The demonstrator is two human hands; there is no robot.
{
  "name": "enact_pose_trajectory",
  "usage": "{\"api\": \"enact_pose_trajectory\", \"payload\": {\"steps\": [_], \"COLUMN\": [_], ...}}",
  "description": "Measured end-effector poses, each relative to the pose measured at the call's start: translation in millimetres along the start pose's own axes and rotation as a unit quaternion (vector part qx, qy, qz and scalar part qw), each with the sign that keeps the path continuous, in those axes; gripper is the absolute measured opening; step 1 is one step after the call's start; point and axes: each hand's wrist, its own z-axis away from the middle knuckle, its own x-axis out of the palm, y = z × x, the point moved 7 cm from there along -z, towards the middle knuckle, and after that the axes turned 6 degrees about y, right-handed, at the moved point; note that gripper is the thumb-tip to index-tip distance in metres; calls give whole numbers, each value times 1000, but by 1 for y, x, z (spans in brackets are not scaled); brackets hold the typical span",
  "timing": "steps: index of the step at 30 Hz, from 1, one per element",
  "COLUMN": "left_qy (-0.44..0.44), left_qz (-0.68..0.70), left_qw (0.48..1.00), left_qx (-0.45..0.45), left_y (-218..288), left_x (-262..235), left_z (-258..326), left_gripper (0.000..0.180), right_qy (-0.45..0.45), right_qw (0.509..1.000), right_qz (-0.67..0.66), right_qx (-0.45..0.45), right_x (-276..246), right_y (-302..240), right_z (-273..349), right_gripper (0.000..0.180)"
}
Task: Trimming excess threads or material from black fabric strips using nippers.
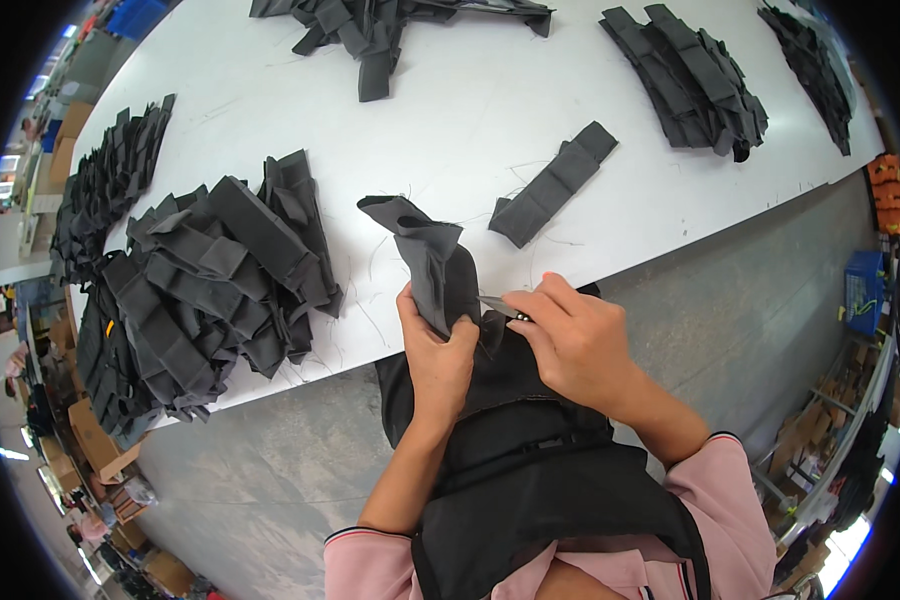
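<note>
We count one dark fabric piece (432,262) clenched in our left hand (438,352); our right hand (573,338) pinches a small, half-hidden metal tool (500,307); six fabric piles sit on the desk (470,110).

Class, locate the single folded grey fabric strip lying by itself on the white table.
In the head view, the single fabric strip lies right of centre on the white table, above the right hand and below the upper-right pile.
</note>
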Motion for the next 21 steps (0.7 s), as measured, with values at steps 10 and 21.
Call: {"api": "enact_pose_trajectory", "payload": {"steps": [10,21], "left_qy": [-4,-139], "left_qz": [15,203], "left_qw": [1000,968], "left_qx": [6,-50], "left_y": [2,1], "left_x": [1,-3], "left_z": [1,-20], "left_gripper": [48,71], "right_qy": [-10,2], "right_qw": [999,772], "right_qz": [18,-555], "right_qx": [-28,310], "right_x": [5,72], "right_y": [-6,22], "right_z": [-9,19], "right_gripper": [18,21]}}
